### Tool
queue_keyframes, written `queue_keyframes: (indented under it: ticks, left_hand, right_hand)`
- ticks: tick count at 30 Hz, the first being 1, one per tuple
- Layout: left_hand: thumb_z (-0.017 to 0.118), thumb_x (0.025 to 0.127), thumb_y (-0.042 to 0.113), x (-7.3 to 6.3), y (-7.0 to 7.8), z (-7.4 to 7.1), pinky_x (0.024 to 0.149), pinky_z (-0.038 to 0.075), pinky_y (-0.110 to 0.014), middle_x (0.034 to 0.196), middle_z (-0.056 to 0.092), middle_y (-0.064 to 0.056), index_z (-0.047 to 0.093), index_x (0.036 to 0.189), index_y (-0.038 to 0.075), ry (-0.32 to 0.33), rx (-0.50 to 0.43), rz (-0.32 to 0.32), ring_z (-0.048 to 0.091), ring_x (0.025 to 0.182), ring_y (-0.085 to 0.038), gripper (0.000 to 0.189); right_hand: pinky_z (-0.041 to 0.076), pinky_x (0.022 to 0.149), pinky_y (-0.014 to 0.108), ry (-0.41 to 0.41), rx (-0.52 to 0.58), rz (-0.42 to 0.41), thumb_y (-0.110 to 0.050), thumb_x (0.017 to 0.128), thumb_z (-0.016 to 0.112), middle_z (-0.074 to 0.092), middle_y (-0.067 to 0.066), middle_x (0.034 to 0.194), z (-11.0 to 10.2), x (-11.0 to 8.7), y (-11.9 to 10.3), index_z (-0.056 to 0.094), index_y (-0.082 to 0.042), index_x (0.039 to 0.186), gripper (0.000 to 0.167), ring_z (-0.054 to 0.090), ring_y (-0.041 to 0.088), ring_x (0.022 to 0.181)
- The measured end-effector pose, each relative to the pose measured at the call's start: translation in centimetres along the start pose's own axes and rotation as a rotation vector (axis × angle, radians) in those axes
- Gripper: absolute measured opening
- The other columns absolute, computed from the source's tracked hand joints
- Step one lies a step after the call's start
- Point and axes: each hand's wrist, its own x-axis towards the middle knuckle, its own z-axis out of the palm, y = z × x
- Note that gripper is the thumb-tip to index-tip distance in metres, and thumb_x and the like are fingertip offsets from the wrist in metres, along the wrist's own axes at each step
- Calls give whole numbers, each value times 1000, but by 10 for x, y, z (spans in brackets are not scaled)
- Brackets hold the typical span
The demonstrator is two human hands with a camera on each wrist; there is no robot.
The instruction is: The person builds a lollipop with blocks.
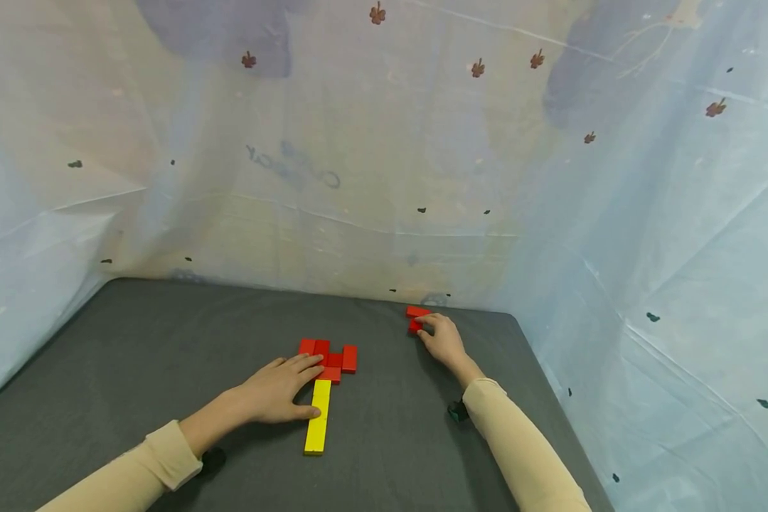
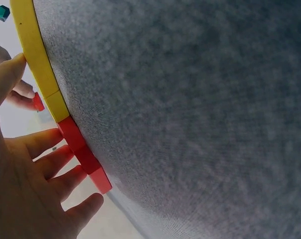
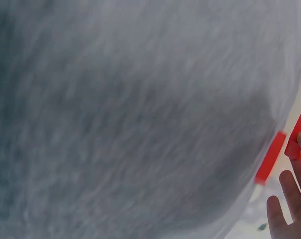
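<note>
My left hand (image 1: 272,391) lies spread over a flat group of red blocks (image 1: 349,359). Its fingertips touch the red blocks, and the thumb rests at the side of a yellow strip (image 1: 317,430). A seam in the left wrist view shows the yellow strip (image 2: 33,50) as two pieces end to end, meeting the red blocks (image 2: 83,152). Toward the far right of the table, my right hand (image 1: 444,341) pinches a red block (image 3: 295,142) between thumb and finger, seemingly lifted off the cloth. Another red block (image 1: 417,311) lies just beyond it, apart from the group.
Dark grey cloth (image 1: 198,341) covers the table, whose far edge runs close behind the loose red block. A pale printed curtain (image 1: 358,235) hangs behind and at both sides. Dark straps sit at both wrists.
</note>
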Motion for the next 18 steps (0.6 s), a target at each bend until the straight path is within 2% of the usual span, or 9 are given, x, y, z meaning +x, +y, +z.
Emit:
queue_keyframes:
  ticks: [9, 18]
  left_hand:
    - [68, 92, 63, -1, 2, -3, 118, 28, -67, 166, 38, -11, 47, 157, 9, 4, 0, 6, 36, 151, -37, 87]
    - [68, 92, 63, 0, 2, -2, 118, 28, -67, 166, 38, -11, 48, 157, 10, 3, 8, 6, 36, 151, -37, 86]
  right_hand:
    - [44, 110, 58, 26, 51, -110, -16, 100, 72, 63, 14, 139, 4, -4, -31, 72, -10, 133, 34, 55, 38, 132]
    - [47, 108, 53, 1, 81, -214, -17, 100, 71, 65, 11, 137, 13, -8, -58, 72, -11, 132, 32, 57, 34, 130]
